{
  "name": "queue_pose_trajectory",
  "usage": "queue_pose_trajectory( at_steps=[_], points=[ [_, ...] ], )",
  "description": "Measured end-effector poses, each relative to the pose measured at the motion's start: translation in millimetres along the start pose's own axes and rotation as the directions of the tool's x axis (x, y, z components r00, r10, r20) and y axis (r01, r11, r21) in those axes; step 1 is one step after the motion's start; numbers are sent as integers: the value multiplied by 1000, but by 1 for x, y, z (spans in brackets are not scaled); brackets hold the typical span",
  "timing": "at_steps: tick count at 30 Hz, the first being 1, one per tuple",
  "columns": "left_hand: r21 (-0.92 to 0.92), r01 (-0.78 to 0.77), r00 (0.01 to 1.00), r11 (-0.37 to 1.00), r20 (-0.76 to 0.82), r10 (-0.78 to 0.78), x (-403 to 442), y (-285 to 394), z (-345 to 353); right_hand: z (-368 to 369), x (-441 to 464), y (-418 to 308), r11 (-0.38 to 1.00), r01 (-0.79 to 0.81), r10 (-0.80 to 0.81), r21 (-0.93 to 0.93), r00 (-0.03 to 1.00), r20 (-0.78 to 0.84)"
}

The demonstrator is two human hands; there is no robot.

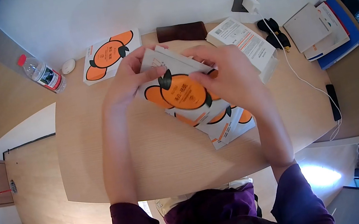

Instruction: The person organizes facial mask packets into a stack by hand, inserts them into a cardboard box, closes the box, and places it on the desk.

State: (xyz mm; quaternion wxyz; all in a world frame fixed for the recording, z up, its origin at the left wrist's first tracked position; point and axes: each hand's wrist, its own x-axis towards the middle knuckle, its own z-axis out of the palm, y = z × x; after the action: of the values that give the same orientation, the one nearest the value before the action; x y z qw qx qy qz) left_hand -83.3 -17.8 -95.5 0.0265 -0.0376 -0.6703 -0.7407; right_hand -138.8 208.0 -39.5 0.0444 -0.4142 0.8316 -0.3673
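Note:
Both hands are raised over the middle of the desk, holding a white packet printed with an orange fruit [183,91]. At its upper left edge, my left hand [129,75] is closed with the thumb across the front. My right hand [224,69] pinches the upper right side, fingers behind and thumb in front. A pale flap or second layer stands up along the top edge between the hands; I cannot tell which. Below lie several similar packets [231,127], overlapping in a loose fan and partly covered by the held one.
At the back left lies an orange-printed white box [109,55], near a water bottle [44,74] and a round white object [68,66]. A brown case [182,32], a white text-covered box [243,43], sunglasses [274,33], a charger cable [295,70] and stacked books [328,29] occupy the back and right.

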Motion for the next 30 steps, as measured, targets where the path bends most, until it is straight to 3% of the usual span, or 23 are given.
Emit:
queue_pose_trajectory(
  at_steps=[3,5,8,9,11,12,18,24,27,30],
  points=[
    [-205,-139,990,969,6,143,3,-17,-9,-1,-3,-4,992,128,-128,-13,968,-215],
    [-319,-224,972,921,-1,236,5,-23,-5,-5,-1,-3,972,190,-219,-140,948,-231],
    [-327,-167,985,930,-23,169,10,-39,0,-6,2,11,936,240,-290,-259,941,-173],
    [-196,-170,985,966,-22,169,11,-37,5,-5,2,16,925,252,-301,-285,943,-141],
    [74,-170,985,983,-17,171,10,-32,15,-3,3,19,933,180,-179,-312,983,31],
    [51,-120,993,991,-13,121,9,-36,15,-2,3,21,934,144,-111,-329,987,115],
    [-26,-63,995,998,-73,61,11,-40,18,0,6,40,920,219,-217,-326,975,42],
    [35,-48,996,998,-77,51,16,-53,29,-1,6,42,931,222,-238,-291,971,-22],
    [103,34,996,994,-90,-24,16,-49,34,-11,4,37,962,120,-126,-245,992,-10],
    [-1,-94,977,996,-193,92,16,-52,44,-16,2,40,947,52,-45,-316,999,29]
  ],
)
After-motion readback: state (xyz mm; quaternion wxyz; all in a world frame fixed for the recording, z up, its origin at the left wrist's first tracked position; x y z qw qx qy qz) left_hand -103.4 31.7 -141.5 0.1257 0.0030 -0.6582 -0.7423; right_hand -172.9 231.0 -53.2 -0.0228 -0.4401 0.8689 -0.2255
